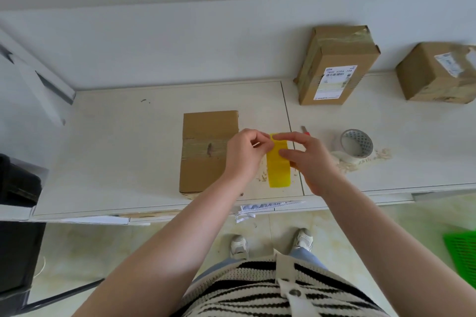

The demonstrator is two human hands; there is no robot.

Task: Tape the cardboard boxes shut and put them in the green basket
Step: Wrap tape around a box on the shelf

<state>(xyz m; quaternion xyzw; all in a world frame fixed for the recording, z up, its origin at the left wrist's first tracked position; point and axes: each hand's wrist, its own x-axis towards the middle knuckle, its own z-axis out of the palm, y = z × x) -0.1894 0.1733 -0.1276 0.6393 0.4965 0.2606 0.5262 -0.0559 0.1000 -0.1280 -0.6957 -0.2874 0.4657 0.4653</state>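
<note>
Hands, left (242, 154) and right (306, 159), pinch a yellow tape strip (279, 165) just beside the flat cardboard box (206, 152) on the counter (116, 149).

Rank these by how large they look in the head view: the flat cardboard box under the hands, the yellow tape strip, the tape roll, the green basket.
1. flat cardboard box
2. yellow tape strip
3. tape roll, close to the strip, so this order is unsure.
The green basket is cut off by the frame edge and cannot be ranked.
</note>
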